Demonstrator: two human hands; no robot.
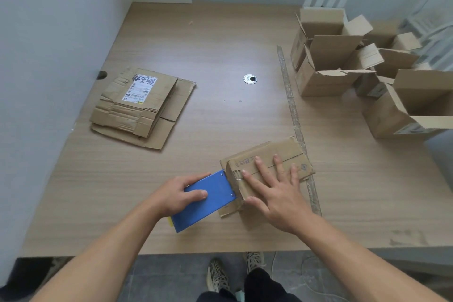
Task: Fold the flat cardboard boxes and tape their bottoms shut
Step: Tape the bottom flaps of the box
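Note:
A small folded cardboard box (289,154) lies bottom-up near the table's front edge, its flaps closed along a centre seam. My right hand (274,191) presses flat on those flaps with fingers spread. My left hand (176,193) grips a blue tape dispenser (208,201), whose front edge touches the box's left end. A stack of flat cardboard boxes (139,108) lies at the left of the table, the top one bearing a white shipping label.
Several folded open-topped boxes (343,56) crowd the table's far right corner. A strip of used tape (294,115) runs along the table past the box. A round metal cable grommet (250,79) sits mid-table. White walls close off the left and back.

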